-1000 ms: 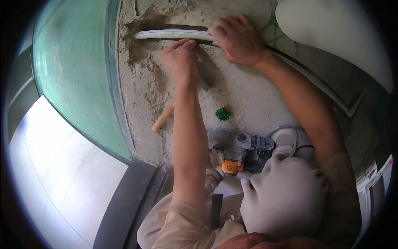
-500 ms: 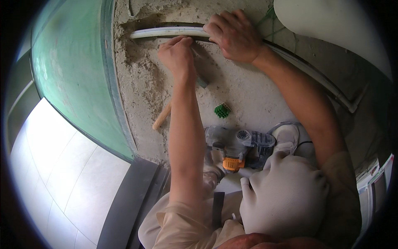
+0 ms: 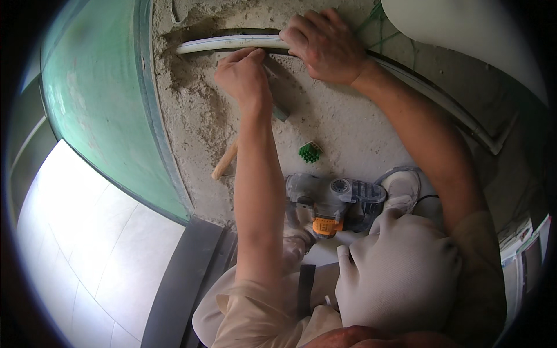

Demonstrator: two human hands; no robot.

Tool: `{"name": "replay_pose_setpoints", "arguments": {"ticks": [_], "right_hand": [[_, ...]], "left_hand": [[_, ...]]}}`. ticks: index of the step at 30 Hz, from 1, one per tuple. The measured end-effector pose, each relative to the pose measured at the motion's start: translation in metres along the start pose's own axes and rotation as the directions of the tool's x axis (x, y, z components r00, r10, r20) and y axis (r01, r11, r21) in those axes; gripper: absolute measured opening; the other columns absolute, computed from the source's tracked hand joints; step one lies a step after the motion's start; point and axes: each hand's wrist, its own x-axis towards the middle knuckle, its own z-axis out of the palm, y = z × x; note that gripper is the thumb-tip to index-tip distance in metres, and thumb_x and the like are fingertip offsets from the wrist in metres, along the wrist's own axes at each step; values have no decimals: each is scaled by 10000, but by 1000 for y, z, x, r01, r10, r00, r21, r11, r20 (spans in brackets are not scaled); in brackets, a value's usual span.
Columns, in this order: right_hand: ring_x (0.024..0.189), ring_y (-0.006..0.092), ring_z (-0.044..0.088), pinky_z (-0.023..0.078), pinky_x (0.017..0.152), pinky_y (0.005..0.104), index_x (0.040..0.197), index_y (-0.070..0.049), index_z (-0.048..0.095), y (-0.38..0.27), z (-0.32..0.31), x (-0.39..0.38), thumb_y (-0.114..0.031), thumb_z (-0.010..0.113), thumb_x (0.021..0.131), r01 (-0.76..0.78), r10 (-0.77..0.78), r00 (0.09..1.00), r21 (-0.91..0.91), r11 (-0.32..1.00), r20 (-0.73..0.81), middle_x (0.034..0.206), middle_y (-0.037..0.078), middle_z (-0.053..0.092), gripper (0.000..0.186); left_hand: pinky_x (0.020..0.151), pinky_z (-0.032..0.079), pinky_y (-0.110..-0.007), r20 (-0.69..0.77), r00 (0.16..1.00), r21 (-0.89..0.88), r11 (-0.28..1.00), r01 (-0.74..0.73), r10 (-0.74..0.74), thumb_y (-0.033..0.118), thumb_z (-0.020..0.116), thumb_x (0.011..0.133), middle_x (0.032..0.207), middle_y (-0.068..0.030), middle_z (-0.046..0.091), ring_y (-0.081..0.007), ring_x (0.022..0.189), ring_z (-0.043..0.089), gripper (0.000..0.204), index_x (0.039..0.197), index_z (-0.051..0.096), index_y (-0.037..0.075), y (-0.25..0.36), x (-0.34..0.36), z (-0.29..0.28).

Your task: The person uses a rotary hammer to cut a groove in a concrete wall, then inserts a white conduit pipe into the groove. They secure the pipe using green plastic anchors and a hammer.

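Observation:
A white pipe [image 3: 232,42] lies in a groove chiselled into the rough concrete floor. My right hand [image 3: 328,49] is closed over the pipe, its fingers curled down at the groove. Left of it, my left hand [image 3: 243,75] is pinched together at the groove's near edge, just below the pipe. What its fingertips hold, if anything, is hidden. Under my left forearm a wooden handle [image 3: 225,159] sticks out on one side. A dark greenish block end [image 3: 281,112] shows on the other; I cannot tell whether they are one tool.
A cluster of small green plastic pieces [image 3: 310,152] lies on the floor. Closer to me is a dusty power tool [image 3: 333,194] with an orange part, its cable by my shoe [image 3: 401,190]. A green panel [image 3: 98,110] borders the left; a pale rounded object [image 3: 464,40] hangs over the far right.
The view has shifted slightly. Both hands keep their places at the pipe, with little visible movement.

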Motion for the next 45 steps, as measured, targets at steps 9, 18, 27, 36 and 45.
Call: {"name": "replay_pose_setpoints", "arguments": {"ticks": [9, 18, 27, 36, 45], "right_hand": [[1018, 222, 612, 415, 877, 405, 1107, -149, 604, -1, -1, -1, -151, 761, 839, -9, 9, 999, 1, 1000, 31, 1033, 21, 576, 310], [1011, 265, 609, 414, 905, 441, 1035, -116, 609, -5, -21, 7, -232, 675, 838, -48, 44, 995, 46, 998, 91, 1009, 78, 604, 239], [1007, 267, 599, 413, 900, 454, 1035, -118, 611, -7, -19, 7, -213, 652, 838, -70, 65, 994, 49, 996, 90, 1002, 75, 595, 222], [1012, 267, 595, 410, 902, 455, 1015, -123, 613, -4, -20, 9, -207, 700, 803, -96, 93, 995, 76, 992, 44, 1002, 74, 584, 244], [976, 276, 606, 415, 884, 448, 1005, -104, 611, -2, -24, 10, -171, 704, 768, -73, 68, 995, 66, 995, 67, 975, 85, 597, 264]], "left_hand": [[650, 520, -277, 60, 986, 183, 972, 144, -157, 58, 810, 740, 734, -61, 738, -122, 655, 635, 160, 864, 807, -44, 37, -5, -2], [673, 528, -286, 93, 995, 296, 953, -68, 42, 120, 791, 810, 713, -64, 737, -102, 672, 639, 177, 879, 800, -43, 24, -9, -8], [705, 536, -286, 91, 986, 315, 935, -161, 139, 113, 795, 799, 747, -75, 757, -109, 696, 661, 167, 897, 813, -21, 6, 3, -11], [788, 546, -373, 165, 917, 380, 834, -400, 364, 119, 794, 796, 834, -120, 759, -260, 797, 706, 129, 853, 808, 4, 6, 8, -11], [866, 518, -476, 502, 685, 558, 407, -723, 529, 87, 688, 882, 977, -148, 692, -382, 983, 638, 102, 913, 756, 18, 20, -8, -24]]}}
